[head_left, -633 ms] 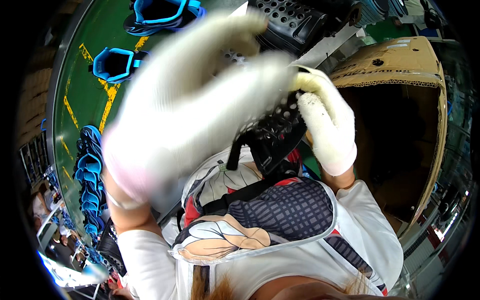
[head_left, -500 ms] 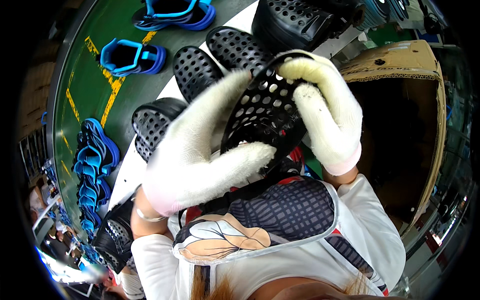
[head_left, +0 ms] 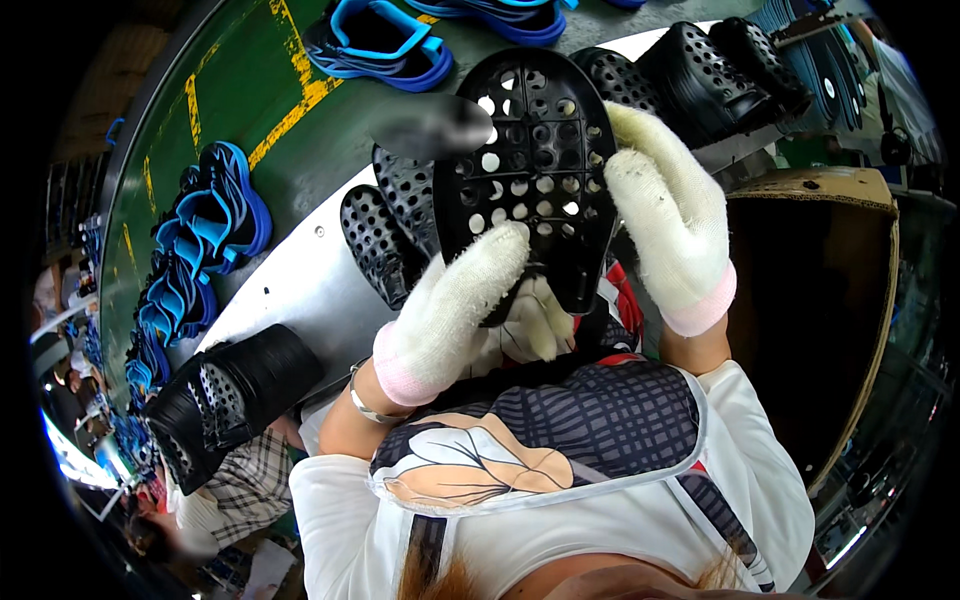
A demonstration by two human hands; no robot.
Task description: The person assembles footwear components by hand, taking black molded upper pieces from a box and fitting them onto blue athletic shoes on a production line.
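Observation:
A black perforated plastic shoe form (head_left: 545,150), rounded at its far end, is raised in front of me with its ribbed side showing. My left hand (head_left: 455,310), in a white knitted glove, grips its near left part, the thumb lying over the holes. White gloved fingers show under the near end. Against the right edge, my right hand (head_left: 675,220) pinches the form with bent fingers, also gloved. Behind it and to its left, similar black perforated forms (head_left: 370,230) rest on a white ledge (head_left: 300,250).
Blue and black sneakers (head_left: 385,45) stand on the green conveyor belt (head_left: 240,100), with a row of them (head_left: 205,225) at left. More black forms (head_left: 705,85) sit at far right, others (head_left: 235,395) at near left. An open cardboard box (head_left: 815,185) is right. A person in checked clothing (head_left: 255,480) is lower left.
The form has turned from a tilted position to show its ribbed side flat toward me. My left hand has shifted right and lower on it. The view has moved, and the sneakers appear elsewhere.

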